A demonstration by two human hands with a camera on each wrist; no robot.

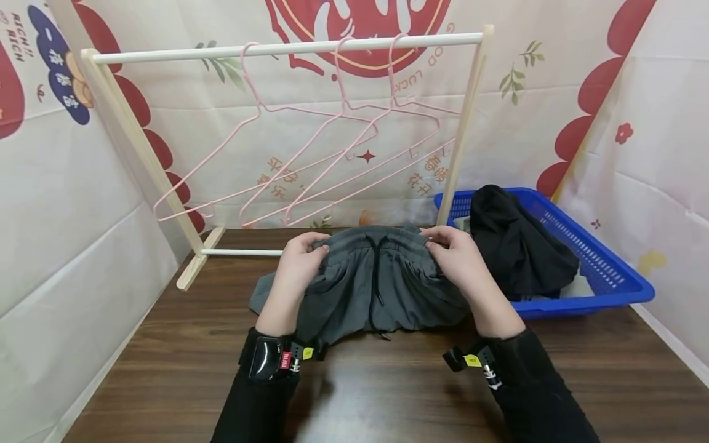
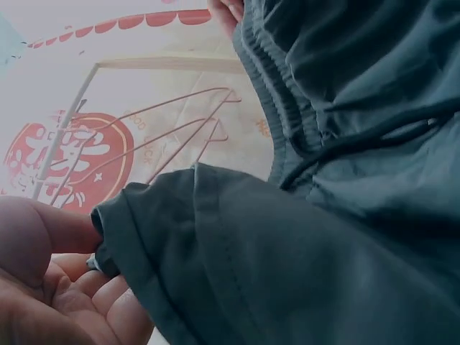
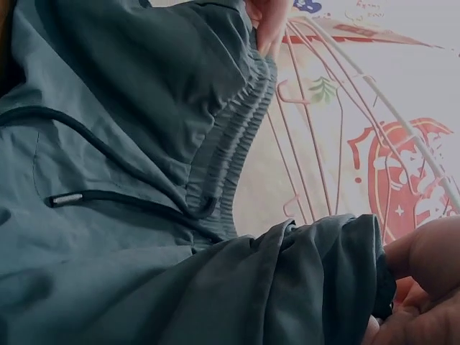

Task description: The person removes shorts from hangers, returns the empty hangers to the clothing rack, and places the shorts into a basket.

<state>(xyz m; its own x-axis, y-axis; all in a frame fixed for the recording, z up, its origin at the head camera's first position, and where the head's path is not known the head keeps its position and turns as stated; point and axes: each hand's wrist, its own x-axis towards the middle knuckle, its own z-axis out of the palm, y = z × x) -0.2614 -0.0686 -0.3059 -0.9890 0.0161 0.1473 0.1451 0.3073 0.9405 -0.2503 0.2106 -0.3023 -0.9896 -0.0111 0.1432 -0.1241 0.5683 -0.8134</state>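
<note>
A pair of dark grey-green drawstring shorts (image 1: 346, 289) lies bunched on the table, its elastic waistband held up at the far side. My left hand (image 1: 298, 261) pinches the left end of the waistband between thumb and fingers. At the opposite end, my right hand (image 1: 456, 255) pinches the waistband in the same way. A black drawstring (image 1: 375, 277) hangs down the middle of the front. In the left wrist view the thumb of the left hand (image 2: 65, 273) presses the gathered cloth; in the right wrist view the right hand (image 3: 420, 287) grips a folded edge. Some fingertips are hidden behind the cloth.
Behind the shorts stands a rack with a white rail (image 1: 288, 47) and wooden side posts (image 1: 465, 123). Several pink hangers (image 1: 310, 144) hang from it. At the right, a blue basket (image 1: 604, 264) holds a black garment (image 1: 515, 246) and some light cloth. The wooden table (image 1: 388, 394) lies below.
</note>
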